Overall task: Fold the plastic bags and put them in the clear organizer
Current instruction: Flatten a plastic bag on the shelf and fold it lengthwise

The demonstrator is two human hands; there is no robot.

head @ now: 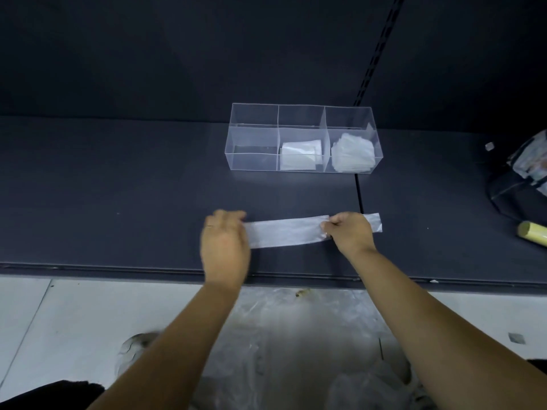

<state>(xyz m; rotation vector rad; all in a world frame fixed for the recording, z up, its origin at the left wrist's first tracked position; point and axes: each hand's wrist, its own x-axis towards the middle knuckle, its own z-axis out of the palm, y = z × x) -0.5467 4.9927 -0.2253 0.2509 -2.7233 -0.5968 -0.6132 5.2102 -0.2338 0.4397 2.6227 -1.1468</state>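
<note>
A clear plastic bag folded into a long narrow strip [285, 234] lies flat on the dark shelf. My left hand [225, 247] covers the strip's left end, blurred, so its grip is unclear. My right hand [349, 232] pinches the strip near its right end, and a short tail of strip sticks out beyond it. Behind stands the clear organizer [254, 162] with three compartments. The left compartment holds nothing. A folded bag [299, 158] lies in the middle one, and a stack of folded bags [352, 155] fills the right one.
A yellowish roll [531, 233] and a dark bundle with printed packaging [524, 176] lie at the shelf's right edge. Loose clear plastic bags [296, 335] lie on the pale floor below the shelf's front edge [118, 269]. A seam [358, 190] runs across the shelf.
</note>
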